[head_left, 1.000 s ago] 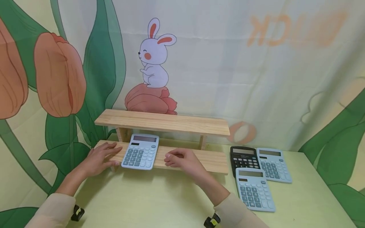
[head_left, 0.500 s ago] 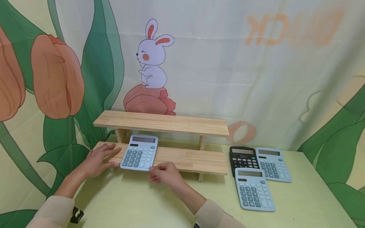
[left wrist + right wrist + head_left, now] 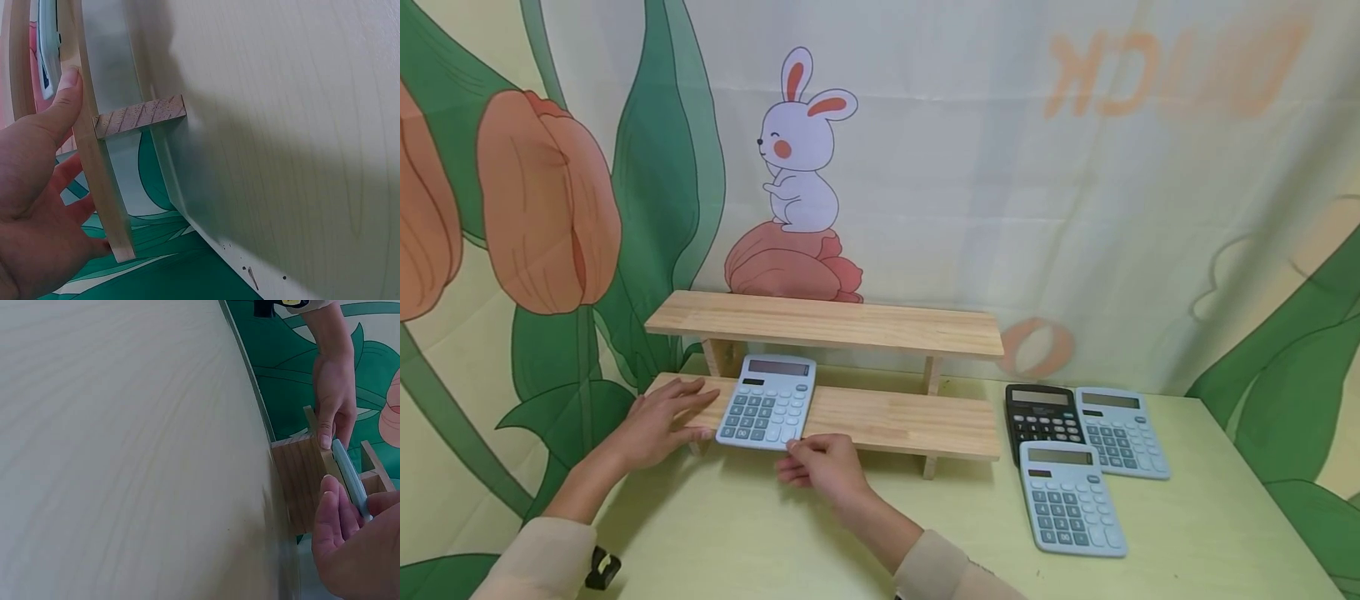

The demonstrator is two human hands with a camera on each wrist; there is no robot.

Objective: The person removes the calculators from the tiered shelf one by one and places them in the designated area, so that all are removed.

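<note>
A light blue calculator (image 3: 767, 404) leans on the lower board of a two-tier wooden shelf (image 3: 895, 421), its bottom edge jutting slightly past the front. My right hand (image 3: 831, 475) pinches the calculator's lower right corner, thumb on top and fingers underneath; the right wrist view shows the calculator (image 3: 351, 475) edge-on by the thumb. My left hand (image 3: 658, 425) rests on the left end of the lower board, beside the calculator. In the left wrist view, the left thumb (image 3: 64, 100) touches the board's front edge and the other fingers are partly hidden behind it.
On the table's right lie a black calculator (image 3: 1045, 417) and two more light blue calculators, one at the back (image 3: 1123, 437) and one in front (image 3: 1071, 504) that overlaps the black one. A printed curtain (image 3: 940, 167) hangs behind the shelf.
My right hand has moved left and down from above the lower board to the calculator's lower right corner and now pinches it. The left hand and the calculator have hardly moved.
</note>
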